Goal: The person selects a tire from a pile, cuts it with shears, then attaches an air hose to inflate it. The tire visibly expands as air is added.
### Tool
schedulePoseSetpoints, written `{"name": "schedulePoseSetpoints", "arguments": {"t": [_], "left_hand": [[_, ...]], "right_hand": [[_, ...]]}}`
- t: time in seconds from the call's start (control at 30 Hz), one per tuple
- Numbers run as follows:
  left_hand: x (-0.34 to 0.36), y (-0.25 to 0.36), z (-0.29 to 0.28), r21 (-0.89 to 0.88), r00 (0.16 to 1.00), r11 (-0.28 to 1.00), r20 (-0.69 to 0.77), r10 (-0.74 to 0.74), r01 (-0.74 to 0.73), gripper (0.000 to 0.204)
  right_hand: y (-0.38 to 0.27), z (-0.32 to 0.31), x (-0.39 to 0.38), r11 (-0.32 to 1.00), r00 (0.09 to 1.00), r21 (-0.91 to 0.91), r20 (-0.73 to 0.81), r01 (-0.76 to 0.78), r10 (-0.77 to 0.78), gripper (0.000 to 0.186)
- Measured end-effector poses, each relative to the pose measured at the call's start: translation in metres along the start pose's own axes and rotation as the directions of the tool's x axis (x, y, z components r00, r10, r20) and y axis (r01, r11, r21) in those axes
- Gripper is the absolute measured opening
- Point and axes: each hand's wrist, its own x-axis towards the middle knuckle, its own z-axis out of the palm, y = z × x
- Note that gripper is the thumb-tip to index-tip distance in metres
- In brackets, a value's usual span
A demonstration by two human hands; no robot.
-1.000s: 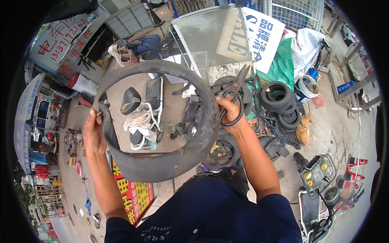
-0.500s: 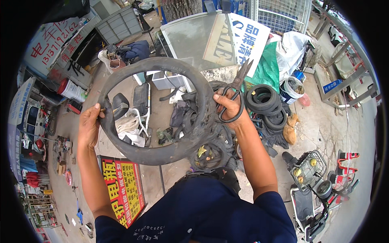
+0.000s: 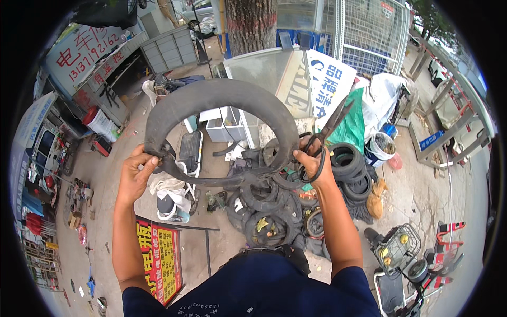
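A black rubber inner tube [image 3: 219, 92] hangs in a wide loop between my hands, with a pinched, creased section at its left side. My left hand [image 3: 137, 174] grips that section, thumb on top. My right hand [image 3: 318, 168] has black-handled scissors [image 3: 334, 122] in it, blades angled up and right, and its thumb and fingers are against the tube's right side. Below the loop lies a pile of old tires and tubes [image 3: 266, 227]; stacked tires [image 3: 348, 161] stand just right of my right hand.
A glass panel with signboards [image 3: 253, 74] leans by a tree [image 3: 250, 21]. A green tarp [image 3: 351, 121] and bucket [image 3: 382, 147] are at right, an electric scooter [image 3: 391, 293] at lower right. A red-yellow banner [image 3: 161, 264] lies lower left; a white folding cart [image 3: 189, 158] sits beneath the loop.
The loop has tilted, its near side now higher and narrower. My left hand has shifted right and turned inward. The view has moved, showing more of the tree.
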Motion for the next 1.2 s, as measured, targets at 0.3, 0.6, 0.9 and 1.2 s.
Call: {"name": "schedulePoseSetpoints", "arguments": {"t": [0.3,0.6,0.9,1.2], "left_hand": [[0.004,0.015,-0.004,-0.152,0.997,0.987,0.057,-0.05,0.058,0.026],[0.002,0.015,-0.01,-0.293,0.965,0.923,0.155,-0.213,0.25,0.028],[-0.013,0.007,0.005,0.398,0.784,0.73,-0.042,0.62,-0.556,0.017],[-0.021,-0.026,0.008,0.563,0.555,0.423,0.078,0.828,-0.71,0.029]], "right_hand": [[0.017,-0.01,0.01,0.992,0.986,0.034,-0.121,0.12,-0.115,0.027],[0.029,-0.024,0.015,0.999,0.996,0.027,-0.088,0.022,-0.019,0.03],[0.022,-0.027,0.022,0.986,0.998,0.16,0.034,0.052,-0.058,0.024],[0.007,-0.03,0.034,0.971,0.988,0.198,0.048,0.133,-0.145,0.023]]}}
